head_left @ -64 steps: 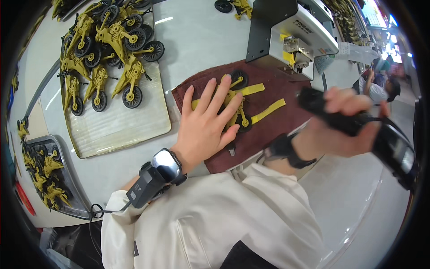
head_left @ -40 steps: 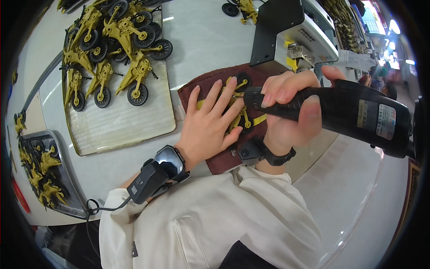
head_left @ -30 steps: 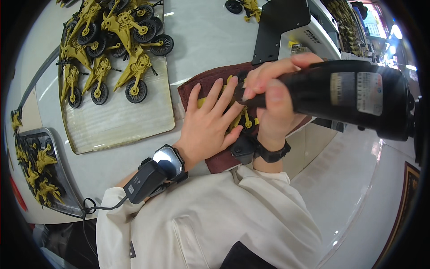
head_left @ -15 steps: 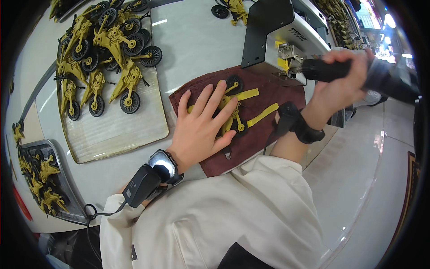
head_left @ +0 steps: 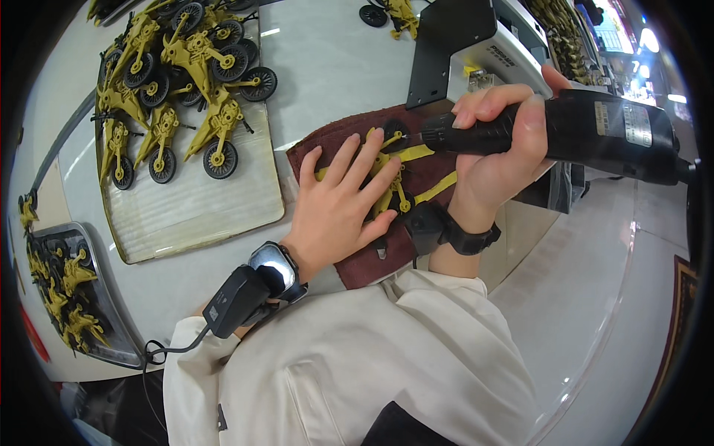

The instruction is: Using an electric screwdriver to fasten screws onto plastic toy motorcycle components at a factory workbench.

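On a maroon cloth (head_left: 349, 271) lies a yellow toy motorcycle (head_left: 385, 202) with black wheels, partly covered by my left hand (head_left: 336, 197). That hand rests on it with its fingers spread. My right hand (head_left: 500, 141) is wrapped round a black electric screwdriver (head_left: 595, 128), held nearly level. Its bit reaches the upper part of the toy, beside my left fingertips and close to a wheel. Whether a screw sits on the bit is too small to tell. Two yellow strips (head_left: 437, 186) stick out from the toy toward my right hand.
A black and white boxy machine (head_left: 454, 56) stands behind the cloth. At the left, a tray (head_left: 190, 223) bears a pile of yellow toy motorcycles (head_left: 178, 89). A metal tray (head_left: 123, 334) with more sits at the far left. Another toy (head_left: 398, 15) lies at the back.
My right hand has brought the screwdriver from the machine's front left and down to the toy on the cloth. My left hand has stayed spread on the toy.
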`<state>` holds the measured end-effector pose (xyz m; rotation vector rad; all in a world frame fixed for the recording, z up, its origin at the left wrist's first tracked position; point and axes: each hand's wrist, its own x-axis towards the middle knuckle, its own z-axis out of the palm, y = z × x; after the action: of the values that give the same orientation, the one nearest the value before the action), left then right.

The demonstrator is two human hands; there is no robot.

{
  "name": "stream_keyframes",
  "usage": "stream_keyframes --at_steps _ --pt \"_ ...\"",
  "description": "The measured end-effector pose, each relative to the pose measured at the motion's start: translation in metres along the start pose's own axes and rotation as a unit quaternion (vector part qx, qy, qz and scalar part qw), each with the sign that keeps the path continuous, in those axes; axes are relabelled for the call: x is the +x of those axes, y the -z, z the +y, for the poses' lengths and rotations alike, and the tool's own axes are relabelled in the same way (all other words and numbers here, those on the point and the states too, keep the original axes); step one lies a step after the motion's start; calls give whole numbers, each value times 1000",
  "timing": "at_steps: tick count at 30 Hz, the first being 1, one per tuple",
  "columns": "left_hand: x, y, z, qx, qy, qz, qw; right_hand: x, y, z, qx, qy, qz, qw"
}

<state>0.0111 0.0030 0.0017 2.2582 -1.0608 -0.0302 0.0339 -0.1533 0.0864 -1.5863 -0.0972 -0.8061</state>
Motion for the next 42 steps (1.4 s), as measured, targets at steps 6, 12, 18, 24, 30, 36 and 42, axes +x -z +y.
stream_keyframes --at_steps 6,12,18,24,30,36,42 --pt "0 -3 -1 -9 3 -25 1000 2 -5 9 39 -7 54 998" --pt "0 -3 -4 -15 6 -26 1000 2 -6 5 41 1 84 996" --pt "2 -1 -4 -23 12 -31 999 5 -8 12 25 -8 56 998" --pt "2 -1 -4 -25 3 -13 1000 2 -10 9 42 -19 85 995" --pt "2 0 -4 -27 5 -15 1000 -3 -11 7 39 -4 72 997" --pt "2 -1 -5 -33 4 -18 999 -1 -10 14 41 -19 71 996" --pt "3 1 -4 -23 8 -15 1000 4 -7 23 75 -41 36 996"
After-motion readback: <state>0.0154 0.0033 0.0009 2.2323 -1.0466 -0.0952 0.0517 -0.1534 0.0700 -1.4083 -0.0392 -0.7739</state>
